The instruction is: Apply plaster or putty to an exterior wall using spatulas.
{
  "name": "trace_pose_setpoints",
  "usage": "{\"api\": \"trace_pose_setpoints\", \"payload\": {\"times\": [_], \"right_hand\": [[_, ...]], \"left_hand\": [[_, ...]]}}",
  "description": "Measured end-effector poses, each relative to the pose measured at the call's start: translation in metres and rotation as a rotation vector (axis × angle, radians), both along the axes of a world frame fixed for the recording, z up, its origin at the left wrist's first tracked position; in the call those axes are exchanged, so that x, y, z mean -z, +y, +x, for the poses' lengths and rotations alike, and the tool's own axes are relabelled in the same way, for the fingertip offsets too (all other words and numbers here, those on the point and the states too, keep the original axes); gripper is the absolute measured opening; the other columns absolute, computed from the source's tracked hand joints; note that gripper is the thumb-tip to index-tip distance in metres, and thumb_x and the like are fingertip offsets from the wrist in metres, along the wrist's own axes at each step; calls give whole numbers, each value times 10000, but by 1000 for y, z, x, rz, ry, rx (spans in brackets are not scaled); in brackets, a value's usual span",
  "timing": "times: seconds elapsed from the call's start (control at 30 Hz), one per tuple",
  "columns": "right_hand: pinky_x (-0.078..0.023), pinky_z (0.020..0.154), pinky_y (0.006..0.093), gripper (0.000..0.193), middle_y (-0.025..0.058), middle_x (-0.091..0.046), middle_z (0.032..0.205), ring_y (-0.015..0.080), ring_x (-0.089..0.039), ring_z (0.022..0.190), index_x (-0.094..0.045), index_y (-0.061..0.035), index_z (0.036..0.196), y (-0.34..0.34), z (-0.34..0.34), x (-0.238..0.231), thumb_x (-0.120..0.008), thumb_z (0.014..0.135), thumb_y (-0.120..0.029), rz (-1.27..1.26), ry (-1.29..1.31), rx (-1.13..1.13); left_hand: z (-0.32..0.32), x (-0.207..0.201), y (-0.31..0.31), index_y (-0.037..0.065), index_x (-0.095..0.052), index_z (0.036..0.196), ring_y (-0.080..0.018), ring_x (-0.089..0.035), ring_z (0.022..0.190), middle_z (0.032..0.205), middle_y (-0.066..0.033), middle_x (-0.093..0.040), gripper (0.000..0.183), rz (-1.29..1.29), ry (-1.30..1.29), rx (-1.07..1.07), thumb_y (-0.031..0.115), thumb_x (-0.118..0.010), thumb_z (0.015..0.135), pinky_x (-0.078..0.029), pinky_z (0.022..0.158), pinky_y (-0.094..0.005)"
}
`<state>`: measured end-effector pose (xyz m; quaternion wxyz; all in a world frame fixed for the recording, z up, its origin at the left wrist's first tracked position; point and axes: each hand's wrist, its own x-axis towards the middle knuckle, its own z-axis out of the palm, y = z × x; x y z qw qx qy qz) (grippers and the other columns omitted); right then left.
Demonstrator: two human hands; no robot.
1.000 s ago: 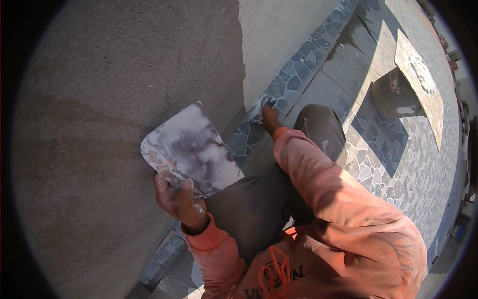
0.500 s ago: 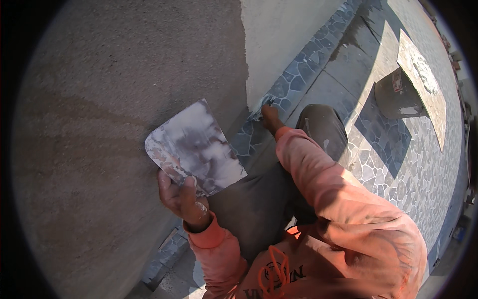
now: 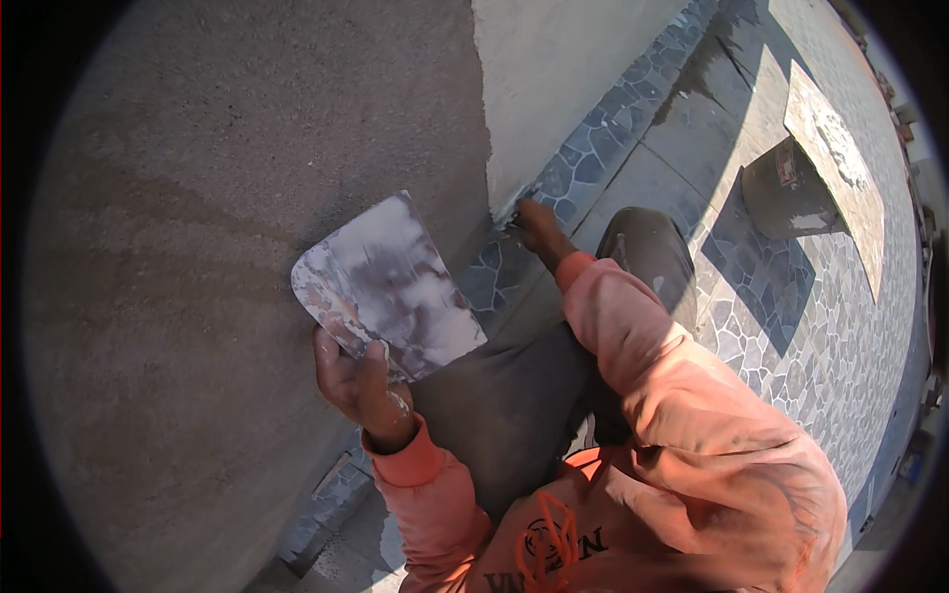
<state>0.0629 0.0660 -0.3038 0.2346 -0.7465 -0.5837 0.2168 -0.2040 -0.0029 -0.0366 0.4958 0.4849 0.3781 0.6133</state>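
My left hand (image 3: 364,387) grips the lower edge of a flat plate smeared with white plaster (image 3: 390,282), thumb on top. The plate has one rounded corner and lies tilted in front of the rough grey-brown wall (image 3: 227,148). Farther off, my right hand (image 3: 539,227) is closed low against the wall's foot, where the smooth pale coat (image 3: 563,79) meets the stone-patterned blue-grey strip (image 3: 583,148). A thin, whitish tool edge seems to show at its fingertips, but the tool is mostly hidden.
At the right a dark bucket (image 3: 789,193) stands on the stone-patterned paving (image 3: 761,361). A pale board (image 3: 835,158) bearing a heap of white plaster rests on it. My bent knee (image 3: 647,247) is beside my right forearm. Sunlight and shadow cross the ground.
My right hand has shifted slightly left and nearer along the wall's foot, and its forearm has swung a little. The left hand and the plate have barely moved.
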Motion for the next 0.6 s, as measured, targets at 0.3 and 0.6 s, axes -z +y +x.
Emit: {"api": "trace_pose_setpoints", "payload": {"times": [0.3, 0.6], "right_hand": [[-550, 791, 486, 308, 179, -590, 1048, 347, -620, 920, -535, 60, 1129, 17, -9, -46, -498, 855, -76, 26, 1647, 683], [-582, 772, 484, 328, 231, -579, 1029, 388, -624, 910, -481, 145, 1064, 18, -9, -82, -499, 799, -46, 105, 1660, 660]], "left_hand": [[-2, 2, 2, -87, -470, 1203, -224, -531, 1061, 1154, -135, -559, 504, 11, -18, 3, 72, -561, 733, -376, 957, -310], [-1, 1, 2, -87, -467, 1207, -225, -529, 1064, 1158, -140, -554, 516, 11, -13, 1, 92, -576, 735, -385, 945, -313]]}}
